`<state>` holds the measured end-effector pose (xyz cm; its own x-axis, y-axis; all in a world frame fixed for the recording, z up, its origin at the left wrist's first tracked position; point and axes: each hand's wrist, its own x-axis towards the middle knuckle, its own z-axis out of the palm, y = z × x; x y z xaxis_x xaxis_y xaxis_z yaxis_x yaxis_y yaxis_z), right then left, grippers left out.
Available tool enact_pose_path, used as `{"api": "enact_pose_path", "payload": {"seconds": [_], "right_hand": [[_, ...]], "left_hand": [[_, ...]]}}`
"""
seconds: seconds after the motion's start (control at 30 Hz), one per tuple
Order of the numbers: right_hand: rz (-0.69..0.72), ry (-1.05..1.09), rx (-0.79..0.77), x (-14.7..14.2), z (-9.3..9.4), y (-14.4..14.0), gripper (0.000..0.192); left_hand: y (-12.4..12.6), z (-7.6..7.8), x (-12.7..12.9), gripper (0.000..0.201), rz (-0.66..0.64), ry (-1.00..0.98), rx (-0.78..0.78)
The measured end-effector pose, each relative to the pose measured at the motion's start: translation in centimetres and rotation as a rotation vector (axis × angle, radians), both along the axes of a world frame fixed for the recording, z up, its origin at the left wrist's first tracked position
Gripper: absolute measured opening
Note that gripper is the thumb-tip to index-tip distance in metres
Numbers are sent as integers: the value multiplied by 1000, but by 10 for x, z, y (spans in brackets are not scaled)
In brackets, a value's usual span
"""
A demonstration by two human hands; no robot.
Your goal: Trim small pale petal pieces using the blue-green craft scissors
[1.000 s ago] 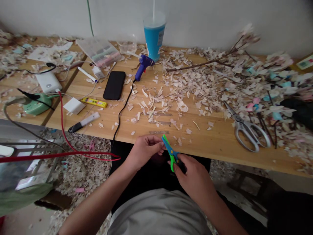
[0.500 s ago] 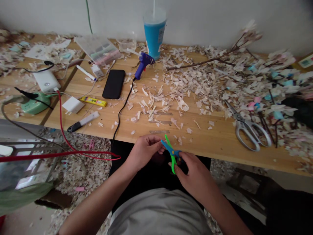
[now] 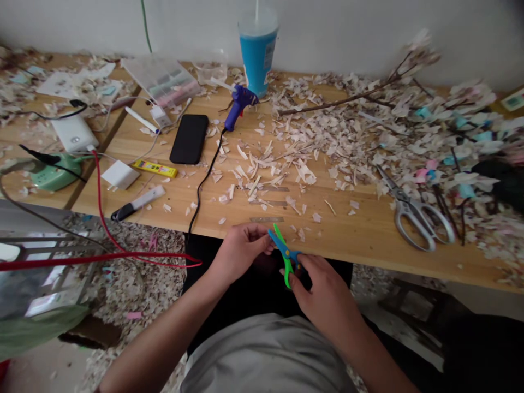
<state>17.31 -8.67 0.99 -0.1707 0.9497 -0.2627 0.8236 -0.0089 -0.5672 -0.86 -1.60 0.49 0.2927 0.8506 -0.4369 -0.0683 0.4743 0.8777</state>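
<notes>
1. We see a printed label (image 3: 269, 55) on the blue cup (image 3: 254, 65) and more print on the yellow packet (image 3: 158, 168), all too small to read.
2. The cup wears a clear lid with a straw; the clear box (image 3: 139, 71) on our desk (image 3: 352, 240) holds pink and pale green pieces.
3. Our right hand (image 3: 327, 286) curls around the handles of the green-and-blue scissors (image 3: 286, 253), blades parted, at the desk's near edge.
4. Our left hand (image 3: 239, 251) curls beside the blade tips; we cannot tell whether its fingers close on anything.
</notes>
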Motion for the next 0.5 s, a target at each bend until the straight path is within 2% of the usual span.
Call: {"api": "enact_pose_path", "payload": {"seconds": [0.23, 0.43, 0.5], "right_hand": [[8, -177, 35, -1, 1, -2, 18], [-175, -125, -30, 17, 1, 6, 20], [-185, -82, -17, 20, 0, 6, 21]], "left_hand": [[0, 3, 5, 20, 10, -13, -16], [1, 8, 7, 24, 30, -13, -4], [2, 9, 8, 23, 66, -23, 3]]}}
